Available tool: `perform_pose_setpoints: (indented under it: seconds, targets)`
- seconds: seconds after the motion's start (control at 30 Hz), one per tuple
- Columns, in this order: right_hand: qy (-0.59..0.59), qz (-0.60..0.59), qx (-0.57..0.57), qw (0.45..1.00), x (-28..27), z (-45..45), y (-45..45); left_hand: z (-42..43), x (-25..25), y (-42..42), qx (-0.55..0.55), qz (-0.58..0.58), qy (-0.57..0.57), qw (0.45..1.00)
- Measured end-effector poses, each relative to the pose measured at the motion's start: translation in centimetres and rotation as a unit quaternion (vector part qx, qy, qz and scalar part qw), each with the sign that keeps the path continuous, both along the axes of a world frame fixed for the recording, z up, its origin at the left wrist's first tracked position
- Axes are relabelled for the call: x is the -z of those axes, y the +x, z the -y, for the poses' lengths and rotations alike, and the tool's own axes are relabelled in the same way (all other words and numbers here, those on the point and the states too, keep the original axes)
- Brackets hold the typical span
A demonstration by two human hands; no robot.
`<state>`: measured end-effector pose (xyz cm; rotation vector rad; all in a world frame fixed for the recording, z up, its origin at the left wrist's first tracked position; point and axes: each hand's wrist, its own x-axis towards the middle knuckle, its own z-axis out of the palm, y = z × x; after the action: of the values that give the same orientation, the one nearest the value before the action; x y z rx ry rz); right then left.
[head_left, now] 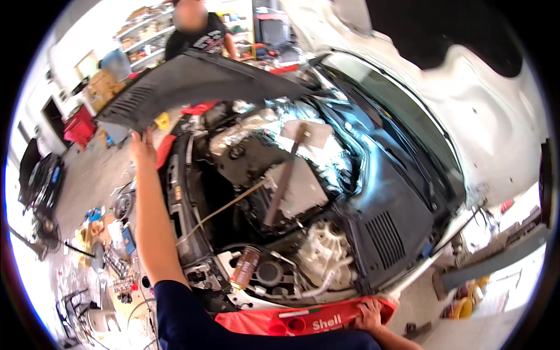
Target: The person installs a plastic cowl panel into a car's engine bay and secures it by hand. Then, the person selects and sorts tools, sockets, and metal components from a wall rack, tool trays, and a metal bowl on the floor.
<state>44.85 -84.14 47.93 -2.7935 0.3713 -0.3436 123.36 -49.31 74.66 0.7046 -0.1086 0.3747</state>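
Up over the far side of the open engine bay [251, 157], there's a long black panel [198, 79], kinda bowed in the middle. Its long axis runs pretty much left to right in the view: the wide slotted end points left, out past the car's nose, and the skinny end points right, toward the base of the windshield [402, 111]. The left hand [144, 149] is up at the slotted end, two fingers showing a bit apart by its lower edge; can't tell if they're actually clamped on it. The right hand [370, 315] has its fingers spread over the red cover [262, 322] on the near fender. A person [198, 35] in a black shirt is behind the panel. A flat metal bar [286, 175] lies across the engine, and a spray can [245, 268] sits tilted near the red cover.
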Motion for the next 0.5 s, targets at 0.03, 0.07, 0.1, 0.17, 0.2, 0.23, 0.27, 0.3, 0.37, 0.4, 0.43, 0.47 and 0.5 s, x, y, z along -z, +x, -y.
perform_pose_setpoints:
  seconds: [0.03,0.07,0.1,0.17,0.2,0.23,0.27,0.3,0.37,0.4,0.43,0.47,0.5]
  targets:
    - [0.007,0.0,0.007,1.0,-0.6,-0.2,0.3,0.8,0.8,1.4,0.046,0.038,0.014,0.998]
    - [0.013,-0.018,0.011,1.0,-1.4,-0.3,0.3,3.1,0.1,-0.5,0.057,0.012,0.031,0.998]
    - [0.018,-0.015,0.01,1.0,-0.7,-0.1,-0.1,5.2,-1.7,-3.3,0.068,-0.009,0.049,0.996]
    - [0.064,-0.017,0.017,0.998,-0.8,0.0,-0.4,10.1,0.0,-9.8,0.106,0.004,0.1,0.989]
    - [0.077,-0.003,0.016,0.997,-0.7,0.0,-0.4,12.3,1.7,-13.1,0.087,0.1,0.315,0.94]
    - [0.087,-0.006,0.012,0.996,-1.1,0.1,-0.2,14.3,3.5,-17.1,0.064,0.193,0.511,0.835]
    - [0.102,-0.019,0.009,0.995,-2.0,0.2,-0.3,17.6,3.9,-23.8,0.133,0.11,0.482,0.859]
    - [0.124,-0.043,-0.004,0.991,-3.0,0.5,-0.3,20.1,5.6,-28.9,0.207,0.116,0.455,0.859]
    - [0.174,-0.038,-0.028,0.984,-4.5,1.8,-0.4,24.1,8.2,-38.7,0.215,0.224,0.603,0.735]
    - [0.195,-0.024,-0.032,0.98,-6.4,3.0,-0.1,25.7,9.2,-42.9,0.324,0.151,0.621,0.697]
    - [0.216,-0.012,-0.04,0.976,-8.9,4.3,0.2,27.5,11.7,-45.4,0.325,0.234,0.6,0.693]
    - [0.147,0.018,-0.059,0.987,-10.7,6.2,0.7,29.0,13.2,-48.4,0.352,0.23,0.588,0.691]
    - [0.097,0.018,-0.069,0.993,-11.7,8.9,1.7,30.6,14.2,-50.5,0.356,0.245,0.599,0.674]
